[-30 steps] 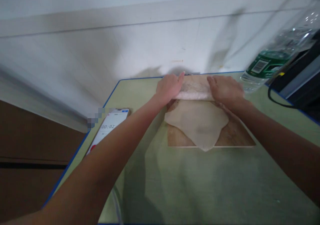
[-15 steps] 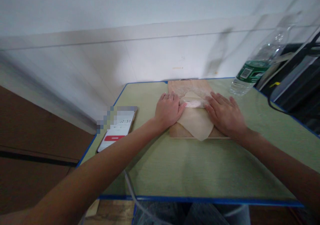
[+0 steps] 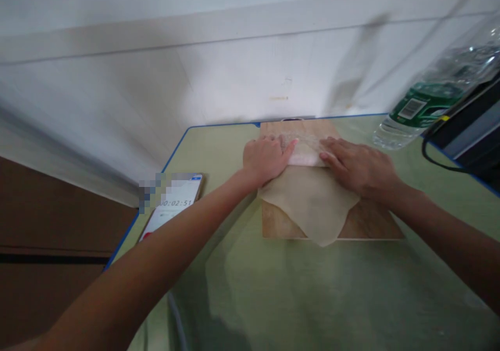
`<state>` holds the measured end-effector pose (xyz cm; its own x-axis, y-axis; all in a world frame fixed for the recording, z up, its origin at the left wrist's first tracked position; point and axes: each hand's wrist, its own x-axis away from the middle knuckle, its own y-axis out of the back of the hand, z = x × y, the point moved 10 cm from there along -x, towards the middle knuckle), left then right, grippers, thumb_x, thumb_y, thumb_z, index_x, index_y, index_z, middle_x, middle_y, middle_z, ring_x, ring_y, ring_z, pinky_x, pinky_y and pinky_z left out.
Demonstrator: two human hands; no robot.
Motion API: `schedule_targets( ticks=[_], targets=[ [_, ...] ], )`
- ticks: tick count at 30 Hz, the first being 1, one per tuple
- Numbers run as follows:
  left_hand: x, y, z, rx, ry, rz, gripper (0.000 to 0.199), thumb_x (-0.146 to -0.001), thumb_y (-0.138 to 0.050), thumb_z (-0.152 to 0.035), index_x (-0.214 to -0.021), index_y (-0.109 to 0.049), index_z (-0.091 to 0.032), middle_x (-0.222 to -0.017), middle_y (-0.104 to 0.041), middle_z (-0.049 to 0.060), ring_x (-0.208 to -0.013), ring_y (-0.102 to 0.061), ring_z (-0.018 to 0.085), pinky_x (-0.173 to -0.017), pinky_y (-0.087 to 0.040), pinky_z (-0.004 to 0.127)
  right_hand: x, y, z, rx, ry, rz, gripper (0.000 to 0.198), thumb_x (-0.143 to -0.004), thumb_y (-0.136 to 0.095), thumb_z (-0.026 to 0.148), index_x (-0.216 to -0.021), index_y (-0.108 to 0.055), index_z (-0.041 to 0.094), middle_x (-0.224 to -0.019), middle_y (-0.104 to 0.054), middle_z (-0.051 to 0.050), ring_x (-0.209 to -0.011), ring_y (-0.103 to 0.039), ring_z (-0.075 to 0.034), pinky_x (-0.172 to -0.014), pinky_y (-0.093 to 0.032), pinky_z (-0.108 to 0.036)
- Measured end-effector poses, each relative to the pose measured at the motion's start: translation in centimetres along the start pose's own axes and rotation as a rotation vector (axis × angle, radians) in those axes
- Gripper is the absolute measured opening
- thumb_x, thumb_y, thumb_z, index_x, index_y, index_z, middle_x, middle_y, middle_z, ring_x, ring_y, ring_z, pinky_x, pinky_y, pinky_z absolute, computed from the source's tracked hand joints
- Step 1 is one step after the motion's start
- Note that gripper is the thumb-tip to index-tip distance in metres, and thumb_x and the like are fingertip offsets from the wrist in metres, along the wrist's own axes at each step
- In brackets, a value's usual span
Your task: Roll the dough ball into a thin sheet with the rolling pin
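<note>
A thin pale sheet of dough point(image 3: 312, 200) lies on a wooden board point(image 3: 281, 226), its pointed front corner hanging over the board's near edge. Across the dough's far part runs a whitish, floury rolling pin point(image 3: 308, 159), partly covered by my hands. My left hand point(image 3: 267, 158) is over its left end, fingers bent forward and thumb pointing inward along it. My right hand point(image 3: 359, 166) presses on the right end with its fingers together. Whether dough is wrapped around the pin, I cannot tell.
A phone point(image 3: 172, 205) showing a timer lies at the left, partly behind my left forearm. A clear bottle point(image 3: 422, 101) with a green label stands at the back right, near dark objects and a black cable point(image 3: 441, 168). The green table point(image 3: 222, 142) meets a white wall point(image 3: 234, 80).
The view has shifted closer to the board. My hands and the pin have moved slightly away from me over the dough, and more of the sheet shows in front of them.
</note>
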<state>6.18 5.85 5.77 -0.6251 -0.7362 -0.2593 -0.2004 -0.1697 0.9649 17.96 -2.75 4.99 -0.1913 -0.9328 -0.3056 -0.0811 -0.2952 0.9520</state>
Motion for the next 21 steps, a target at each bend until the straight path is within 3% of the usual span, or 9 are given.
schedule_targets(
  ticks=[6, 15, 21],
  targets=[
    [-2.7, -1.7, 1.0, 0.087, 0.06, 0.166, 0.061, -0.095, -0.015, -0.058, -0.119, -0.06, -0.025, -0.12, -0.064, 0.007, -0.112, -0.058, 0.024, -0.089, -0.045, 0.036, -2.6, -2.2, -0.8, -0.049, 0.007, 0.149, 0.059, -0.096, -0.014, 0.044, -0.131, -0.054, 0.019, -0.136, -0.055, -0.01, -0.124, -0.05, -0.027, -0.1, -0.04, -0.044],
    [-5.3, -2.4, 1.7, 0.118, 0.066, 0.11, 0.06, -0.097, -0.013, -0.055, -0.119, -0.06, -0.024, -0.115, -0.065, 0.007, -0.111, -0.058, 0.023, -0.093, -0.043, 0.035, -5.4, -3.6, -1.8, -0.04, 0.048, 0.21, 0.052, -0.096, -0.019, 0.035, -0.119, -0.061, 0.015, -0.133, -0.056, -0.014, -0.121, -0.052, -0.029, -0.101, -0.039, -0.047],
    [-7.8, -3.2, 2.8, 0.131, 0.151, 0.072, 0.063, -0.098, -0.01, -0.05, -0.118, -0.061, -0.018, -0.109, -0.066, 0.011, -0.109, -0.06, 0.024, -0.091, -0.043, 0.034, -7.7, -3.8, -2.9, -0.074, -0.044, 0.192, 0.049, -0.097, -0.021, 0.037, -0.123, -0.057, 0.015, -0.136, -0.053, -0.013, -0.124, -0.049, -0.03, -0.101, -0.038, -0.048]
  ],
)
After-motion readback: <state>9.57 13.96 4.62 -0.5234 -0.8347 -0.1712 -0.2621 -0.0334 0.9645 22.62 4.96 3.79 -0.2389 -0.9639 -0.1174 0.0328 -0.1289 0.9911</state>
